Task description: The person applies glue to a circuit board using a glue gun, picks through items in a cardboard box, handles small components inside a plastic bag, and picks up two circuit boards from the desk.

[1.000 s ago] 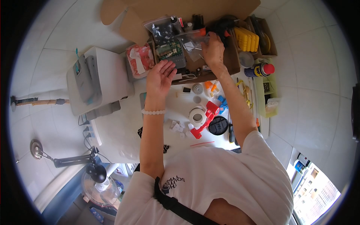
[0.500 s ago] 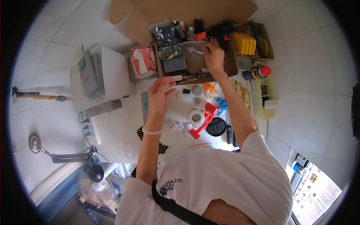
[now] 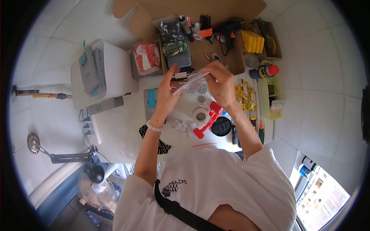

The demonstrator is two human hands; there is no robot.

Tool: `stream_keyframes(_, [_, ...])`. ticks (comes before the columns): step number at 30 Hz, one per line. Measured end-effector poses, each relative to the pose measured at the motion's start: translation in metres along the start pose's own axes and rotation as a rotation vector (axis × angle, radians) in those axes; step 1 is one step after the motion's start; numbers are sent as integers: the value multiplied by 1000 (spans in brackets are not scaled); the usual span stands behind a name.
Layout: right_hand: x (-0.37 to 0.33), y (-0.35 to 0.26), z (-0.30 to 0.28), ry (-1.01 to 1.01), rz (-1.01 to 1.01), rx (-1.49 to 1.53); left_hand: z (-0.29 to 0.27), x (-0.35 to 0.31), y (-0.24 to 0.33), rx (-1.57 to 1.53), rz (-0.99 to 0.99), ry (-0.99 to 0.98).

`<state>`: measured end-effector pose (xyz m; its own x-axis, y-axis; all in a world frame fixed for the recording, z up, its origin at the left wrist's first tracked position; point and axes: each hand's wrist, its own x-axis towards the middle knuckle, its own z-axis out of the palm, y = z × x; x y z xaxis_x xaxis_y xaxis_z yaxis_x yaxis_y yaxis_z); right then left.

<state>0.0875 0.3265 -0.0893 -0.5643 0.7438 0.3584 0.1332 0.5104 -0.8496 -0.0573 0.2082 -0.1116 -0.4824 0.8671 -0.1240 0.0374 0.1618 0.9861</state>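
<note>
My right hand (image 3: 221,84) pinches the edge of a clear plastic zip bag (image 3: 190,85) above the front edge of the cardboard box (image 3: 237,65). The bag slants down toward my left hand (image 3: 168,94), whose fingers are apart, with fingertips close to the bag's lower end; whether they touch it I cannot make out. Beneath on the white table lie a white ring-shaped part (image 3: 200,114), a red plastic part (image 3: 208,124), a black round lid (image 3: 221,126) and small white pieces (image 3: 179,125).
The box holds a green circuit board (image 3: 175,49), a bag of dark pieces (image 3: 171,30) and a yellow case (image 3: 252,41). A spray can (image 3: 264,72) lies right, near screwdrivers (image 3: 261,133). A white machine (image 3: 110,71) stands left, beside a pink-filled container (image 3: 146,57).
My right hand has lifted the clear bag out of the box and drawn it nearer to me. My left hand has stayed near the box's front edge, now beside the bag.
</note>
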Motion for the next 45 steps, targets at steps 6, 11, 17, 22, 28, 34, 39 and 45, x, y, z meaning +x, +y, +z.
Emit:
stream_keyframes(6, [-6, -3, 27, -30, 14, 104, -10, -1, -15, 84, 88, -88])
stream_keyframes(11, [-3, 4, 43, 14, -22, 160, -10, 6, -8, 68, 70, -32])
stream_keyframes(17, [15, 11, 65, 70, -9, 188, -23, 43, -6, 233, 185, 35])
stream_keyframes(22, [28, 31, 78, 164, 65, 134, -36, 77, -20, 403, 116, 117])
stream_keyframes(28, [25, 50, 69, 259, 347, 221, -39, 92, -33, 127, 3, 221])
stream_keyframes(34, [29, 65, 56, 286, 399, 296, -45, 97, -32, -204, -227, 198])
stream_keyframes(39, [37, 68, 51, 267, 383, 282, -48, 98, -24, -118, -295, 129])
stream_keyframes(45, [38, 77, 47, 236, 368, 215, -47, 104, -23, 27, -294, 70])
